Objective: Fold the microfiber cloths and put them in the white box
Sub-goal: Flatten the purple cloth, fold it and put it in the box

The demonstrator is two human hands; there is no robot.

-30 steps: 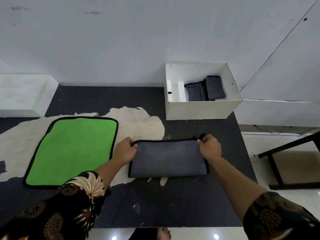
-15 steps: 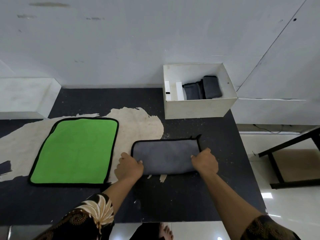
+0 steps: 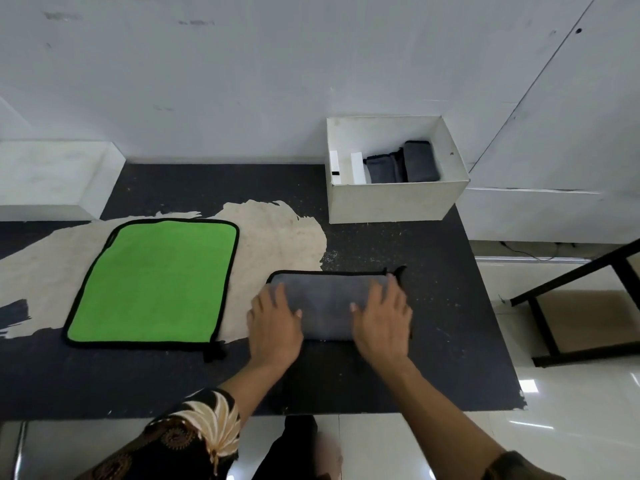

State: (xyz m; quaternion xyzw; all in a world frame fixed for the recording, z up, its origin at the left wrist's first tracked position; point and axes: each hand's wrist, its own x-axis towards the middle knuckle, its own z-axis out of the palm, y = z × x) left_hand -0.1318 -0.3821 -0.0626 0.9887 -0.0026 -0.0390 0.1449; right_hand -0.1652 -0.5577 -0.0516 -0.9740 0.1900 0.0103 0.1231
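**Position.** The grey cloth point(image 3: 329, 303) is found near-centre on the bench point(image 3: 450, 341). It is folded once into a long band, with its black-bound edges stacked along the far side. Its left end is covered by the left hand point(image 3: 273, 327) and its right end by the right hand point(image 3: 381, 323).

**Grip.** No grip is taken by either hand. The fingers are laid out straight and spread, palms down on the fabric, and nothing is held.

**Change noted.** A second ago the far corners were pinched, one in each hand. Half a second ago the hands were drawn back to the near, folded edge. The pinch is now released and the cloth is pressed flat. Its outline is not seen to have altered.

**Assessment.** The first fold is judged to be set and under smoothing. A further fold across the length is judged necessary before the cloth matches those already stowed.

**Remainder.** The white box point(image 3: 391, 202) stands at the far right of the bench, well apart from the grey cloth. Two dark folded cloths point(image 3: 401, 166) are held in its right part. The green cloth point(image 3: 152, 282) lies flat and unfolded to the left, touched by neither hand.
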